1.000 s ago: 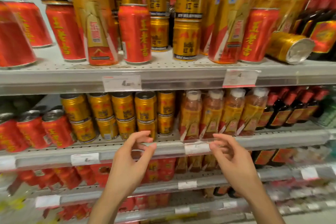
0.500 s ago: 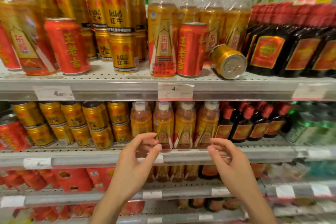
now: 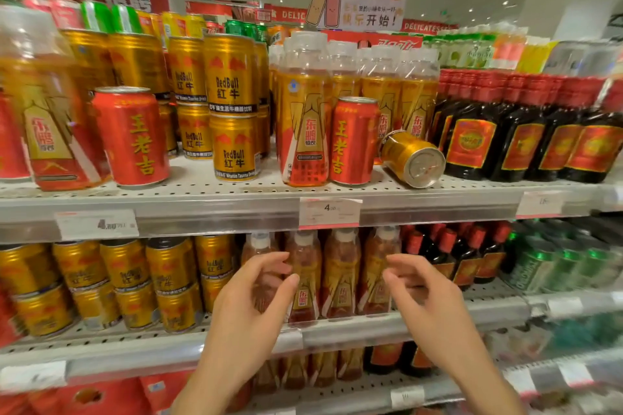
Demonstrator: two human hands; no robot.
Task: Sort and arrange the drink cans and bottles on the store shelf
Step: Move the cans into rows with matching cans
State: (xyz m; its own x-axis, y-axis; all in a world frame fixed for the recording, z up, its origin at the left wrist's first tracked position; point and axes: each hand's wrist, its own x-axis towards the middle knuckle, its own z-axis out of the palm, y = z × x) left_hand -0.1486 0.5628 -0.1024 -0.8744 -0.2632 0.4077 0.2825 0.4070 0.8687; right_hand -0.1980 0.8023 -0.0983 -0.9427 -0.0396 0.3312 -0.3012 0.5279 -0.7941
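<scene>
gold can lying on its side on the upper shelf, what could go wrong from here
The tipped gold can lies near the front edge of the upper shelf, so a bump could roll it off. It rests against the red can, so pulling that away may free it. Both hands, left hand and right hand, are empty and low by the lower shelf, likely too far to catch it.

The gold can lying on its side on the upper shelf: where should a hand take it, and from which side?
Grip the tipped gold can around its round body, coming from above and the front. Its silver end faces outward, and a red can stands close on its left, so the upper side is probably freest.
</scene>
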